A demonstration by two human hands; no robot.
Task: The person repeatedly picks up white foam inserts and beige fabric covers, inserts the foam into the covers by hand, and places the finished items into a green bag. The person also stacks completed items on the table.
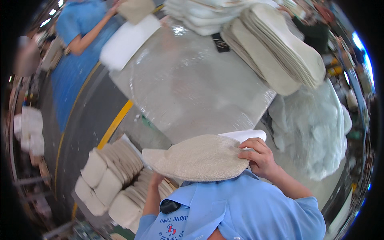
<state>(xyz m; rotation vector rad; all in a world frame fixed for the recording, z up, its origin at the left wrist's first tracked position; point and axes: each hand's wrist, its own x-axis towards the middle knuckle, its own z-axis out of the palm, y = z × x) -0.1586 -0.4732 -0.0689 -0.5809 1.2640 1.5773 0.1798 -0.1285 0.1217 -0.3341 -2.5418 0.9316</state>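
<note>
In front of my chest, at the near edge of the table, is a beige fabric pad (200,158) with rounded ends, slightly bowed. My right hand (260,157) is closed on its right end, fingers bent over the top face. A white piece (248,135) shows behind the pad's far edge. Only a little of my left hand (157,178) appears, at the lower left edge of the pad; its fingers are hidden beneath it.
The table (200,88) has a shiny plastic-wrapped top. On it are a stack of beige pads (280,48), white pads (196,18) and a dark phone-like object (220,43). Bundled pads (108,176) lie lower left; a translucent bag (312,128) stands right. Another person (86,24) works far left.
</note>
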